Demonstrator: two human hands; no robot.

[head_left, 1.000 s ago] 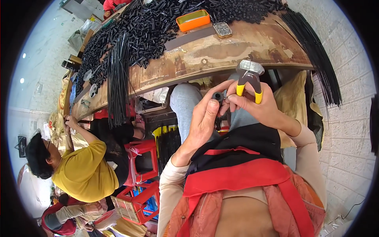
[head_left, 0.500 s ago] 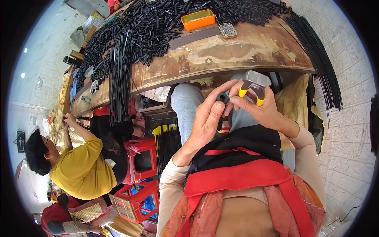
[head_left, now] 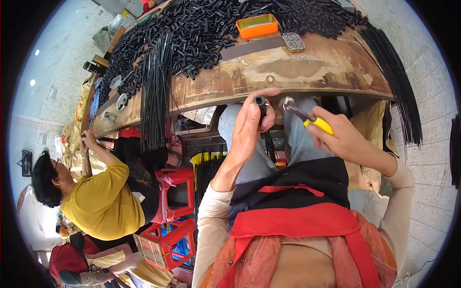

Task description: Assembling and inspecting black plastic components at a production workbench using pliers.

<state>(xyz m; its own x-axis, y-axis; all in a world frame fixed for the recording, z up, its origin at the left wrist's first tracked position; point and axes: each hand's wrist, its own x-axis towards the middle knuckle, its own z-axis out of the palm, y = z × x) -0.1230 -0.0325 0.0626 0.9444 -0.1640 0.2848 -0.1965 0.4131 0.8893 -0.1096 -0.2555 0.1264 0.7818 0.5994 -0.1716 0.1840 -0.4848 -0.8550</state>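
My left hand (head_left: pixel 246 132) is raised just in front of the bench edge, closed around a short black tubular piece (head_left: pixel 260 101) with its round open end facing up. My thumb presses its side while one finger stretches out past it. To its right, my right hand (head_left: pixel 340 139) grips pliers (head_left: pixel 321 126) by their yellow and black handles. The metal head of the pliers (head_left: pixel 288 103) points left toward the black piece and stays apart from it, slightly blurred. Thin dark strands hang below my left hand; whether they join the piece I cannot tell.
On the worn wooden bench (head_left: pixel 297 72) lie a heap of black tubular parts (head_left: pixel 192 43), an orange tin (head_left: pixel 257 27) and a small tray of metal bits (head_left: pixel 293 42). Black cable bundles (head_left: pixel 156 96) hang over its edge. A person in yellow (head_left: pixel 98 201) works at left beside red stools (head_left: pixel 175 192).
The pliers have swung from upright between my hands to pointing left, and my right hand has moved right, away from the left. My left hand has shifted slightly up and left with the piece.
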